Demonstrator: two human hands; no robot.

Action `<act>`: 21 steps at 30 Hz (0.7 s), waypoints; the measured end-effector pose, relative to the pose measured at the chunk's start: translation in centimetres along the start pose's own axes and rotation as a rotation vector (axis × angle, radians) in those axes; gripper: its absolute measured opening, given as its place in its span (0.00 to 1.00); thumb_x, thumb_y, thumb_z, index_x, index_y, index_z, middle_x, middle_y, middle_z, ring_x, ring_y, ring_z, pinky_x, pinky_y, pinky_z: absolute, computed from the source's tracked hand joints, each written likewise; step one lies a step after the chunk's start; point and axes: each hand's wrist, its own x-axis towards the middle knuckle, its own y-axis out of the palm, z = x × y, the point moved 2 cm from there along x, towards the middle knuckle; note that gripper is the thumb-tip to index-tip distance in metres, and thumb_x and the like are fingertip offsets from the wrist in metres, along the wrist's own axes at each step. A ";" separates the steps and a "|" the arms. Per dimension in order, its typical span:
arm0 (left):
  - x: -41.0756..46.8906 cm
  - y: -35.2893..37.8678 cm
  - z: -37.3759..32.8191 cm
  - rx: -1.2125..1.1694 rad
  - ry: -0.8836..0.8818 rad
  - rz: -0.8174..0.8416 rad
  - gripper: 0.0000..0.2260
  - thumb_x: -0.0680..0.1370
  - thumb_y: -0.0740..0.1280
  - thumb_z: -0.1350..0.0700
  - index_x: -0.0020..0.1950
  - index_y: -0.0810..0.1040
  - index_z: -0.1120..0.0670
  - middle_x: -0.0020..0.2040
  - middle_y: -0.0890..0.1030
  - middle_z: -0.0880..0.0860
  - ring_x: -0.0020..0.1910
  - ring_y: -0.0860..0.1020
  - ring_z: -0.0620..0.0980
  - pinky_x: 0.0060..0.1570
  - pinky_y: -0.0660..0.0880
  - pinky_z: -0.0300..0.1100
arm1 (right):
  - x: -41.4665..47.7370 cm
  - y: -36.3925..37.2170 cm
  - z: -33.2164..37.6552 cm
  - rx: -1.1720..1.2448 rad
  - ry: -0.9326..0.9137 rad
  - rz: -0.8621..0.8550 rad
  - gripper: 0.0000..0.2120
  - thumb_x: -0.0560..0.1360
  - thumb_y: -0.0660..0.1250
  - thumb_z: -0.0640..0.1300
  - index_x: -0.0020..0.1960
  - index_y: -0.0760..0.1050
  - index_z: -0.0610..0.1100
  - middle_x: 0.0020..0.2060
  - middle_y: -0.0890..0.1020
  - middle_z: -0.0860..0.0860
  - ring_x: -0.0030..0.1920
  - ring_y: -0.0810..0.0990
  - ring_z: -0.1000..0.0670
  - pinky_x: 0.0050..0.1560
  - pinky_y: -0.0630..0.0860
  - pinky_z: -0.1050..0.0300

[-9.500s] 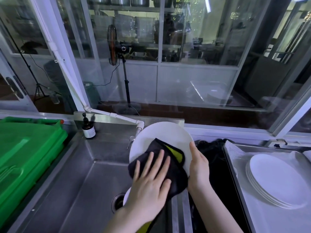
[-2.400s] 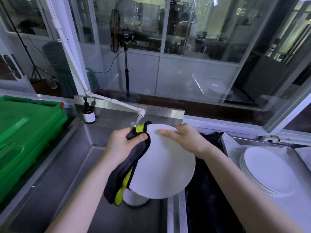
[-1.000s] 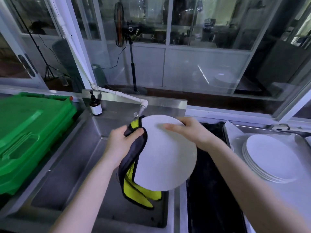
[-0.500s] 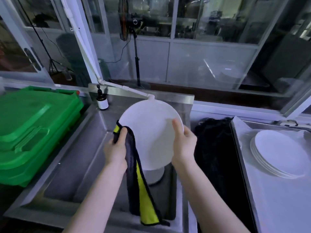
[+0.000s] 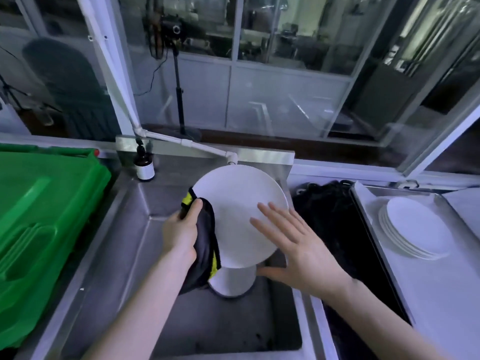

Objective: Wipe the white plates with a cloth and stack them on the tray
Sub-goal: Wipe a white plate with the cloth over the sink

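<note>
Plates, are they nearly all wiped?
Some look done: a stack sits on the tray. One plate is in hand over the sink, the left hand gripping the cloth against its edge, the right hand flat on it. A second plate waits in the sink below; any more are hidden.

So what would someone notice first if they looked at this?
Probably the white plate held over the sink in the middle, the left hand pinching a black and yellow cloth on its left edge, the right hand spread open at its right. Then the green bin far left and the stacked plates on the tray at right.
</note>
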 end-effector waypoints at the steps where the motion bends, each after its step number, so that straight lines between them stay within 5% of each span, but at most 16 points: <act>1: 0.3 -0.1 -0.2 0.013 -0.003 0.016 0.14 0.77 0.70 0.46 0.40 0.76 0.55 0.37 0.77 0.51 0.36 0.74 0.49 0.30 0.69 0.36 | 0.5 0.4 0.5 -0.120 -0.094 0.084 0.42 0.69 0.77 0.59 0.78 0.66 0.48 0.78 0.64 0.47 0.79 0.61 0.45 0.77 0.61 0.44; 3: 0.8 -0.3 -0.4 0.032 -0.023 0.039 0.15 0.76 0.71 0.45 0.37 0.76 0.55 0.35 0.76 0.51 0.33 0.72 0.46 0.27 0.68 0.33 | 1.5 1.3 1.4 -0.260 -0.211 0.151 0.35 0.71 0.77 0.50 0.75 0.70 0.48 0.75 0.70 0.47 0.76 0.67 0.43 0.73 0.67 0.41; 6: 1.9 -1.2 -0.6 -0.015 -0.072 0.101 0.12 0.76 0.71 0.45 0.39 0.77 0.51 0.38 0.78 0.48 0.38 0.75 0.46 0.37 0.72 0.39 | 2.7 2.0 3.0 -0.293 -0.294 0.048 0.22 0.78 0.66 0.39 0.72 0.75 0.46 0.71 0.75 0.47 0.71 0.74 0.42 0.67 0.74 0.41; 9: 3.2 -1.9 -0.9 -0.151 -0.212 0.068 0.14 0.75 0.72 0.45 0.52 0.79 0.54 0.45 0.80 0.48 0.42 0.77 0.45 0.40 0.71 0.38 | 3.5 2.5 4.0 -0.213 -0.231 0.019 0.24 0.78 0.56 0.35 0.71 0.76 0.45 0.69 0.77 0.47 0.69 0.76 0.42 0.62 0.78 0.42; 11: 3.2 -1.9 -1.6 -0.411 -0.343 0.077 0.19 0.78 0.69 0.45 0.62 0.78 0.57 0.52 0.81 0.53 0.46 0.79 0.50 0.45 0.74 0.42 | 4.0 2.9 4.6 -0.019 -0.097 0.090 0.24 0.79 0.60 0.34 0.73 0.72 0.48 0.71 0.75 0.49 0.71 0.74 0.44 0.64 0.77 0.43; 13: 3.4 -1.4 -2.1 -0.510 -0.259 0.070 0.19 0.81 0.65 0.46 0.65 0.76 0.58 0.56 0.81 0.56 0.52 0.80 0.53 0.53 0.76 0.46 | 4.3 3.3 4.9 0.256 0.105 0.113 0.22 0.81 0.65 0.40 0.74 0.71 0.52 0.70 0.76 0.53 0.71 0.74 0.50 0.67 0.75 0.52; 16: 2.3 -0.2 -1.6 -0.353 -0.070 0.138 0.16 0.80 0.65 0.44 0.57 0.80 0.54 0.49 0.86 0.53 0.44 0.83 0.46 0.44 0.76 0.41 | 4.8 3.5 5.1 0.759 0.502 -0.050 0.06 0.80 0.67 0.47 0.54 0.81 0.47 0.45 0.85 0.54 0.45 0.83 0.55 0.47 0.77 0.55; 19: -0.4 0.9 -1.3 -0.008 0.268 0.288 0.21 0.75 0.61 0.35 0.63 0.78 0.42 0.60 0.82 0.45 0.62 0.78 0.46 0.62 0.74 0.47 | 5.1 3.8 5.8 1.119 0.693 -0.206 0.16 0.76 0.67 0.61 0.50 0.81 0.49 0.44 0.86 0.45 0.44 0.84 0.50 0.45 0.80 0.51; 21: -1.4 1.4 -1.5 0.151 0.581 0.422 0.24 0.78 0.56 0.40 0.75 0.65 0.38 0.76 0.67 0.41 0.75 0.63 0.40 0.74 0.61 0.44 | 5.5 3.9 6.0 1.204 0.719 -0.277 0.23 0.74 0.66 0.69 0.52 0.83 0.51 0.47 0.87 0.45 0.49 0.86 0.47 0.48 0.82 0.47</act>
